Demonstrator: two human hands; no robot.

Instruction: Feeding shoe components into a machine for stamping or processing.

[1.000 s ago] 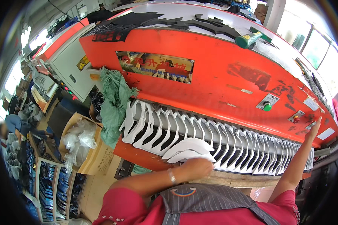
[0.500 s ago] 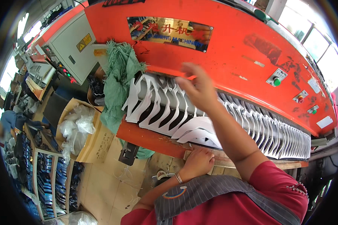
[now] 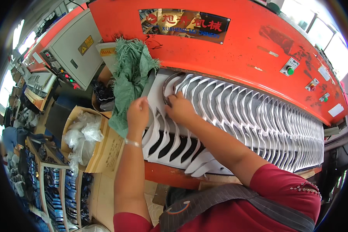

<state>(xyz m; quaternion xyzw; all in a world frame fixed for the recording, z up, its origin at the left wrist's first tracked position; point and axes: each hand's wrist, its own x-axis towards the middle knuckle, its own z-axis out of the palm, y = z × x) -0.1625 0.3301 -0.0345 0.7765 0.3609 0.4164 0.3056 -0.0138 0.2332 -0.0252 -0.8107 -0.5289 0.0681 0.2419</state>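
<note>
My right hand (image 3: 180,109) is closed on the near end of a dark, curved metal cutting die (image 3: 166,88). The die stands on the uncut left end of a white sheet (image 3: 155,88), close under the red machine's front. Just to the left, beside a green woven sack (image 3: 132,62), my left hand (image 3: 138,113) is raised over the sheet's edge. Its fingers are loosely bent and partly turned away, with nothing seen in them. Rows of curved cut-outs (image 3: 255,104) run along the sheet to the right. Loose white curved pieces (image 3: 203,164) lie at its near edge.
The red machine (image 3: 243,42) spans the back, with a green button (image 3: 290,71) and a red one (image 3: 312,87) at right. A grey control cabinet (image 3: 75,50) stands at left. Below it are a cardboard box (image 3: 104,154) of clear plastic bags and a rack (image 3: 62,166) of dark blue pieces.
My right hand has come down from above the sheet onto the cutting die. My left hand has risen from the near edge to beside the sack. More of the cut-out sheet now shows.
</note>
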